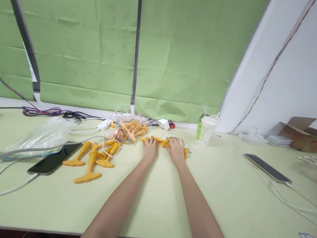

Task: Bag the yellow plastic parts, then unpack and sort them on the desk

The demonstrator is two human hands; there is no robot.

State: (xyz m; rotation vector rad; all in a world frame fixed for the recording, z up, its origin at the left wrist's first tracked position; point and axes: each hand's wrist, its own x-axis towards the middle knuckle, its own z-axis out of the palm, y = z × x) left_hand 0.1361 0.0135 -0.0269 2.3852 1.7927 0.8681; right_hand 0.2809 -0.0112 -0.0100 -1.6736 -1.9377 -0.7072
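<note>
My left hand (150, 149) rests near the middle of the table, its fingers closed over a yellow plastic T-shaped handle (143, 139). Close beside it, my right hand (176, 150) covers another yellow T-handled piece, whose ribbed part (165, 143) shows by the fingers and whose end (185, 153) sticks out on the right. The fingers hide much of both pieces. To the left lie several loose yellow T-handled pieces (89, 170), some with ribbed sockets. Behind them is a heap of similar pieces in clear plastic bags (129, 130).
A phone (52, 161) with cable lies at left under a clear plastic bag (39, 136); another phone (267, 168) lies at right. A white cup (208, 130), a small white box (164, 124), a power strip (121, 116) and a cardboard box (306, 137) stand toward the back.
</note>
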